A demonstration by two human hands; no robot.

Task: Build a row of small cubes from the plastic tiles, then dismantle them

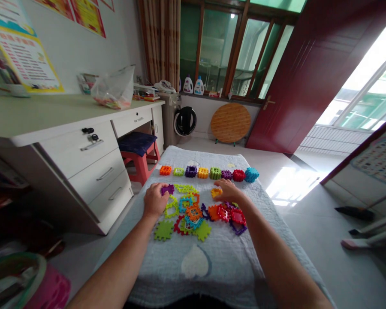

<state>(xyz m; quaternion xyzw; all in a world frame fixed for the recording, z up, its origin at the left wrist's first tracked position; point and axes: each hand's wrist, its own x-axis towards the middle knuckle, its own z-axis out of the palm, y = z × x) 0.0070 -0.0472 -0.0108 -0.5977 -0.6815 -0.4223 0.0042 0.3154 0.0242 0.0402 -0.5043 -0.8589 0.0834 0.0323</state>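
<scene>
My left hand has its thumb and fingers closed on a purple piece at the left of a pile of flat plastic pieces. On the right, my right hand grips a small yellow piece. Between and below the hands lie notched pieces, among them a green square, an orange piece and a red square. Beyond the hands stands a row of several blocks, from an orange block at the left to a blue block at the right.
A pale blue cloth covers the table. A desk with a plastic bag stands at the left, with a red stool beside it. A round wooden board leans against the far wall.
</scene>
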